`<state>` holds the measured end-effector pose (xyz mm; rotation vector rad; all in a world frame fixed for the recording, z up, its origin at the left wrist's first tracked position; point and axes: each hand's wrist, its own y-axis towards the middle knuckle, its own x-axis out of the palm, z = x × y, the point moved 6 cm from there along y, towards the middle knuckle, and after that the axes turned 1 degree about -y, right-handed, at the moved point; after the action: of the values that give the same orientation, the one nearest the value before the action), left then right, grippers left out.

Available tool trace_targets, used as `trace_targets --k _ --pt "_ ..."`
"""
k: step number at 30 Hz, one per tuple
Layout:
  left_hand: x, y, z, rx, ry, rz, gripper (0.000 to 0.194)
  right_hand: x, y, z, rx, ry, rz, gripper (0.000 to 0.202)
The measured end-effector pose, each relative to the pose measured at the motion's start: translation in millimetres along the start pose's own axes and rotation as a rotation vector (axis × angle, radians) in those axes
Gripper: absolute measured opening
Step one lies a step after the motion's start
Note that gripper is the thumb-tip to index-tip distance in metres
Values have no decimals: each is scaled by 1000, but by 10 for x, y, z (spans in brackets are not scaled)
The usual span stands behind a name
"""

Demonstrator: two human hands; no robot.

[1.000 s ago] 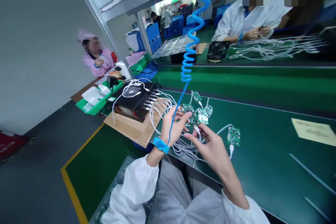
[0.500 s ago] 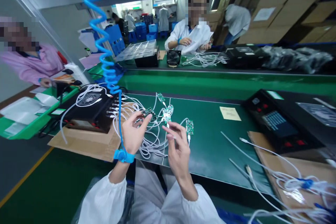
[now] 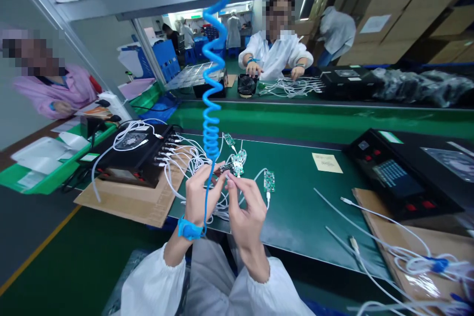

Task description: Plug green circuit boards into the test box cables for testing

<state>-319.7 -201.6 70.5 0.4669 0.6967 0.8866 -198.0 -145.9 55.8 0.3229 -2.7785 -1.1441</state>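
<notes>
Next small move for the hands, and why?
Probably steady the held circuit board with the left hand and shift the right hand's fingertips slightly aside: they meet at its near edge, hiding any connection, whereas the board lying to the right plainly shows its white plug.

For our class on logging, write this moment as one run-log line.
left hand: holds circuit board; right hand: pinched close by it; right of hands: cabled board on green table
</notes>
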Motion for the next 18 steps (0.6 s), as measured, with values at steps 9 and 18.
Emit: trace_targets --k 9,18 --pt "25 -30 163 141 45 11 24 -78 66 -58 -55 -78 74 20" --pt "46 -45 189 147 31 -16 20 -103 87 -53 -65 -86 56 19"
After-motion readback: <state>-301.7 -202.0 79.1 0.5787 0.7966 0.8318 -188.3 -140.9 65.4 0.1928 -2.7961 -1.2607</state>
